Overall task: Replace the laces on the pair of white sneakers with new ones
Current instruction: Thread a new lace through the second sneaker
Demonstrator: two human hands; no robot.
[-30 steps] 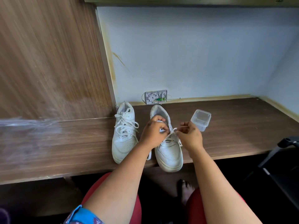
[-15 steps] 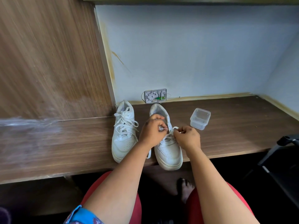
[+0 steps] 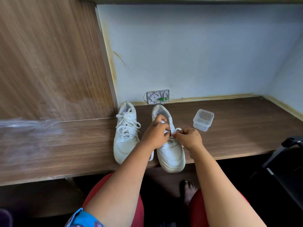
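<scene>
Both hands meet over the lacing of a white leather sneaker (image 3: 171, 153) on a brown wooden desk (image 3: 237, 133). The left hand (image 3: 155, 134) and right hand (image 3: 190, 138) each pinch its flat white lace (image 3: 177, 129). A second, fully laced white sneaker (image 3: 125, 136) stands just left of the left hand.

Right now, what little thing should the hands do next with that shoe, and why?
Probably draw the lace out through the eyelet. Both the left hand and right hand pinch it at the right sneaker, a loop sticks out by the right hand, and the left sneaker is already laced.
</scene>
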